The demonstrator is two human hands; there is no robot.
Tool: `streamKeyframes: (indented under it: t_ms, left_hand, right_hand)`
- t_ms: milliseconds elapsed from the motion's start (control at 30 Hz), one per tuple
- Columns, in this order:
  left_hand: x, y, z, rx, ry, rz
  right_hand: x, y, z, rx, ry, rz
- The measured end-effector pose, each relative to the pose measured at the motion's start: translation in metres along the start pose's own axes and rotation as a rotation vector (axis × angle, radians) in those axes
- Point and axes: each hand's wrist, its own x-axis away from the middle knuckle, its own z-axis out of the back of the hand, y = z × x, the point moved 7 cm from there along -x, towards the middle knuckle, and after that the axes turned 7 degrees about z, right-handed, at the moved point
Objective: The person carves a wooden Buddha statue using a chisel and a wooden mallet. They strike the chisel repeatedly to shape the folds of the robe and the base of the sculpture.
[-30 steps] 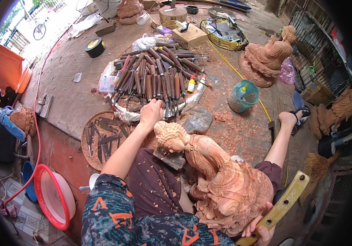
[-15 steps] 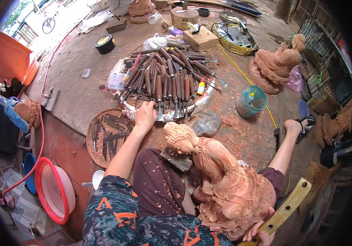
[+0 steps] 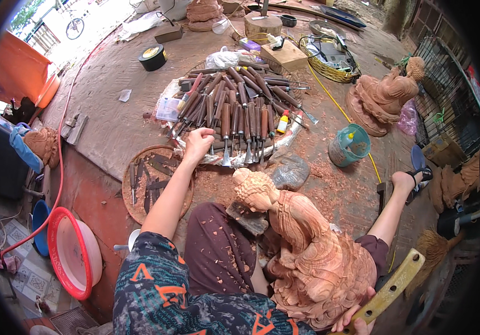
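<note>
A carved wooden seated figure (image 3: 307, 251) lies tilted between my legs, its curly head toward the tools. My left hand (image 3: 198, 145) reaches forward, fingers curled down onto the near edge of a spread of several wood-handled chisels (image 3: 240, 109) lying on a sheet. Whether it grips one I cannot tell. My right hand (image 3: 354, 321) at the lower edge holds a flat wooden mallet (image 3: 393, 287) beside the figure's base.
A round woven tray (image 3: 153, 187) with more blades lies left of my arm. A teal bucket (image 3: 349, 146), a second carved figure (image 3: 385, 97), a wire basket (image 3: 329, 58), a tape roll (image 3: 153, 57) and a red basin (image 3: 72, 257) surround me. Wood chips cover the floor.
My left hand has stayed at the near edge of the chisels. The view has shifted slightly, and the right hand keeps the mallet.
</note>
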Motion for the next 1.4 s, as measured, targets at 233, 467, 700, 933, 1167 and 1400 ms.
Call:
streamKeyframes:
  t_ms: [233, 467, 700, 933, 1167, 1400]
  left_hand:
    - [0.003, 0.002, -0.026, 0.58, -0.278, 0.25]
    - [-0.022, 0.007, 0.029, 0.408, -0.086, 0.167]
    - [-0.037, -0.035, 0.063, 0.076, 0.101, 0.144]
    - [-0.023, -0.038, 0.059, -0.321, 0.292, 0.075]
    - [-0.019, -0.023, 0.037, -0.428, 0.3, -0.169]
    - [-0.018, 0.003, 0.029, -0.749, 0.207, -0.149]
  right_hand:
    - [-0.002, -0.001, 0.0, 0.012, -0.016, -0.018]
    - [0.003, -0.005, 0.002, 0.014, -0.008, -0.043]
    - [0.003, -0.004, 0.003, 0.002, -0.01, -0.056]
    - [-0.001, -0.005, 0.002, 0.008, -0.018, -0.061]
    - [-0.004, -0.002, 0.0, 0.023, -0.022, -0.049]
    - [-0.006, -0.002, -0.003, 0.031, -0.015, -0.045]
